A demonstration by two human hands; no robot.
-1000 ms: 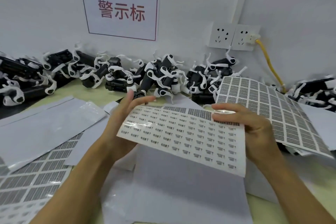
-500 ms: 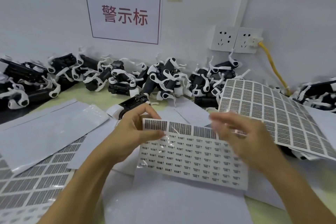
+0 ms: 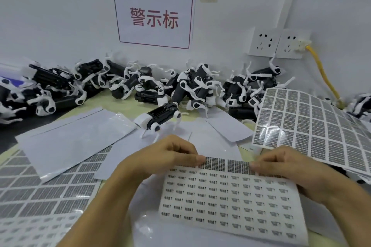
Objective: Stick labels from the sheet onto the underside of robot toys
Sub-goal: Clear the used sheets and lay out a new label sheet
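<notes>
The label sheet has come down from mid-air onto the bench — both hands now at its top edge, left hand pinching it, right hand fingers pressed flat beside the barcode row — probably about to peel; one robot toy lies just beyond

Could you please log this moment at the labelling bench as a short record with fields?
Left hand: pinches top edge of white sheet of small printed labels
Right hand: fingertips on same edge
Nearest toy: black-and-white robot dog toy, apart from both hands
Toy pile: along wall
Larger-label sheet: propped at right
Stage: no label on a toy yet
</notes>
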